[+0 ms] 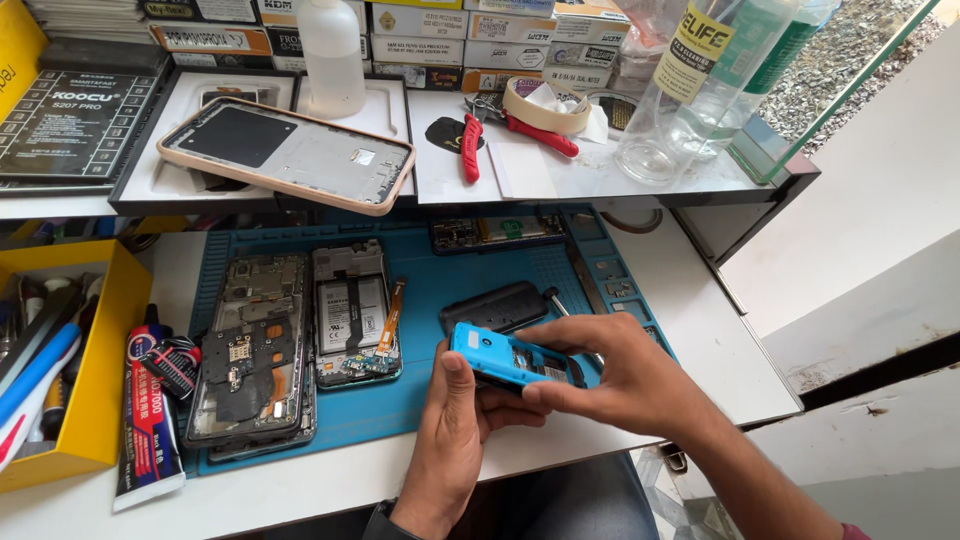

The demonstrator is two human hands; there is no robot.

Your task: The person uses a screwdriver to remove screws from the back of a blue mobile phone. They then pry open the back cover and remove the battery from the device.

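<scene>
A small blue phone body [500,357], its back open and its insides showing, is held over the blue work mat [450,270]. My left hand [452,435] grips it from below with the thumb on its left end. My right hand [625,378] grips its right end from above. A dark back cover [495,305] lies on the mat just behind the phone. Left of my hands rest two opened smartphones: one with its battery showing [352,312] and one with its circuit board bare [252,350].
A yellow tray [105,400] of tools stands at the far left, glue tubes [150,420] beside it. The raised shelf behind carries a phone frame [290,155], red-handled pliers [470,147], a tape roll [545,105] and clear bottles [690,90]. The table edge runs along the right.
</scene>
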